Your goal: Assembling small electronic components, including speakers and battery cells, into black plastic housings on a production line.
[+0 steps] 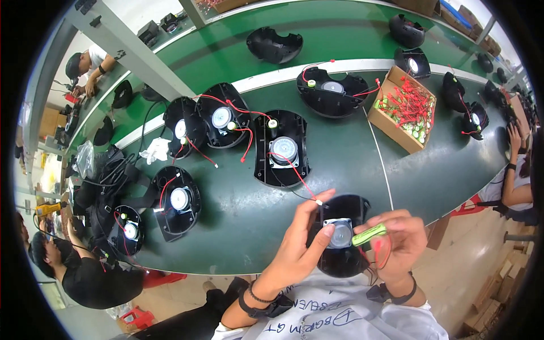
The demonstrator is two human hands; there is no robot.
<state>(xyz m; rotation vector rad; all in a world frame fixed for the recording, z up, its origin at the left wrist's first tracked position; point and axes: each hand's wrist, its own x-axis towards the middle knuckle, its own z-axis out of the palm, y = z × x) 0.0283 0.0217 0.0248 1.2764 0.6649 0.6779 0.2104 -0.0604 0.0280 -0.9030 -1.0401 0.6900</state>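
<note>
Close to my body, my left hand (303, 243) grips the side of a black speaker shell (344, 263), its thumb lying against the round grey speaker (341, 233) mounted inside. In the fingers of my right hand (405, 241) is a green cylindrical battery (369, 234) with red wires, held over the right side of that shell. A white connector (319, 202) on a red and black lead sits by my left fingertips. Just beyond stands another open black shell (277, 178) with a speaker and a green battery in it.
On the green bench, several black shells with speakers lie to the left, including one shell (190, 218). A cardboard box (394, 136) of wired green batteries stands right of centre. Behind runs a green conveyor (340, 34). Co-workers sit at left and right; black cables (107, 175) are heaped left.
</note>
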